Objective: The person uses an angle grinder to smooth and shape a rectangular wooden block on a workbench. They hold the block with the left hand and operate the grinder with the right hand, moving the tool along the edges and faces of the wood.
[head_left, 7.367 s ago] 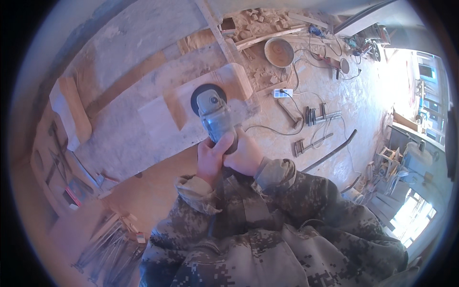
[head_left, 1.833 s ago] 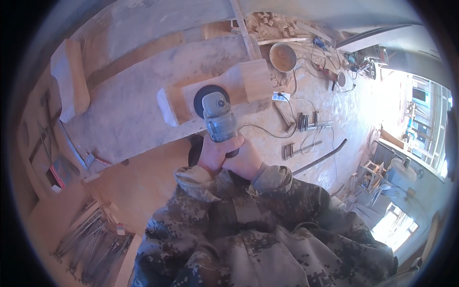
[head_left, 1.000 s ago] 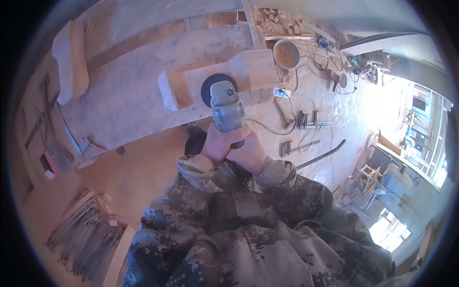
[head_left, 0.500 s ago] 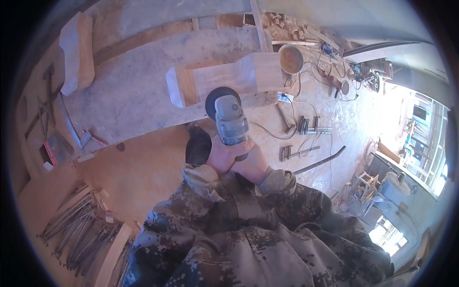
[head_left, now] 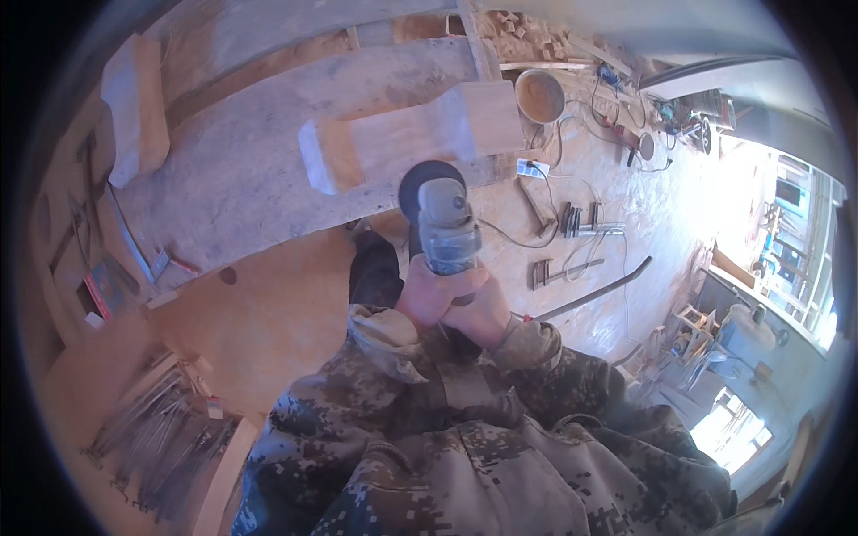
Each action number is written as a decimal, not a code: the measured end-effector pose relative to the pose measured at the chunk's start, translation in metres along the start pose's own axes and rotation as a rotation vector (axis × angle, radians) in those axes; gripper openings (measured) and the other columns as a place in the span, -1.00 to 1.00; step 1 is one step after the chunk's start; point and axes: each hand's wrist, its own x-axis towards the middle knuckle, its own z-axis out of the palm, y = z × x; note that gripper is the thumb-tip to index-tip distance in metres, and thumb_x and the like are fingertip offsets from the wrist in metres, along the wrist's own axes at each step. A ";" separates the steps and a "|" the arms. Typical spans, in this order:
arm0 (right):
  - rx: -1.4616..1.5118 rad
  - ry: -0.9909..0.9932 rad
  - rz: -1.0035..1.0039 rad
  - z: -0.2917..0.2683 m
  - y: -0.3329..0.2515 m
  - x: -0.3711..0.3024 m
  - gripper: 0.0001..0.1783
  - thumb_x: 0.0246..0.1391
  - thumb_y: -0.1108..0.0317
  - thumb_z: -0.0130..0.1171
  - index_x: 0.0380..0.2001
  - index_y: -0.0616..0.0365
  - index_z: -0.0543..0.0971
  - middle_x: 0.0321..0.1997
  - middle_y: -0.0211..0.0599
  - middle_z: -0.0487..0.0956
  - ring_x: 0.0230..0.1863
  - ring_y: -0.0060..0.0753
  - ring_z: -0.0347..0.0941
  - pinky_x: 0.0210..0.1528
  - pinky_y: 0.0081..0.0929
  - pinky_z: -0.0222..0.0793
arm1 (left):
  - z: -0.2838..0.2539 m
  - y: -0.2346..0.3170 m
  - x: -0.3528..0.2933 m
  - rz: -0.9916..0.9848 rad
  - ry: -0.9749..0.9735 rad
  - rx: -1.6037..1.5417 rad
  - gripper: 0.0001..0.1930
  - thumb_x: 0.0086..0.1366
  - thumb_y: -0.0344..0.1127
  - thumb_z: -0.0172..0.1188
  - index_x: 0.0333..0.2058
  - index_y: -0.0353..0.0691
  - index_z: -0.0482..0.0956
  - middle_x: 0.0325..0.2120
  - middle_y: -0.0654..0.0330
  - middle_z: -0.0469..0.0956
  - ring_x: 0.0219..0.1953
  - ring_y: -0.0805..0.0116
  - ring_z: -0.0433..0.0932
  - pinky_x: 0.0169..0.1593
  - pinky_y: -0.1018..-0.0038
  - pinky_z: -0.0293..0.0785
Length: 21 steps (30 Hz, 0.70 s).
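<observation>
Both hands hold an angle grinder in front of my body, its round dark disc at the far end. My left hand is closed around the grinder's body, and my right hand is closed beside it, partly overlapping. Beyond the disc, a thick shaped piece of pale wood lies on the workbench. In the picture the disc overlaps the wood's near edge; I cannot tell whether they touch.
Another shaped wood piece rests at the bench's left end. To the right on the floor are a round bucket-like container, a power strip, cords and several clamps. Metal bars are heaped at lower left.
The grinder has moved right and back toward me relative to the wood, so its disc covers less of the near edge. The whole view has shifted slightly. Both hands keep their grip.
</observation>
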 end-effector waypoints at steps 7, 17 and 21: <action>-0.175 0.028 0.028 0.016 -0.018 0.018 -0.24 -0.16 0.19 0.53 0.13 0.17 0.48 0.05 0.02 0.61 0.12 -0.02 0.63 0.14 -0.18 0.56 | -0.021 0.007 0.000 0.062 0.053 -0.146 -0.61 0.17 -0.39 0.48 -0.02 -0.26 0.63 -0.21 0.21 0.68 -0.20 0.35 0.68 -0.04 0.34 0.61; -0.210 0.025 -0.022 0.014 -0.006 0.025 -0.28 -0.19 0.18 0.53 0.09 0.13 0.50 0.01 0.00 0.62 0.07 0.09 0.64 0.12 -0.11 0.56 | -0.023 0.003 0.009 0.089 0.009 -0.134 -0.62 0.17 -0.37 0.48 -0.05 -0.25 0.63 -0.23 0.22 0.66 -0.18 0.35 0.66 -0.04 0.35 0.59; -0.056 0.042 -0.015 0.011 0.010 0.022 -0.28 -0.19 0.20 0.53 0.08 0.14 0.50 -0.01 0.00 0.63 0.06 0.12 0.64 0.11 -0.10 0.57 | -0.006 0.008 0.006 0.070 0.067 -0.153 -0.77 0.19 -0.42 0.48 -0.18 -0.26 0.70 -0.28 0.22 0.71 -0.29 0.41 0.67 -0.13 0.39 0.59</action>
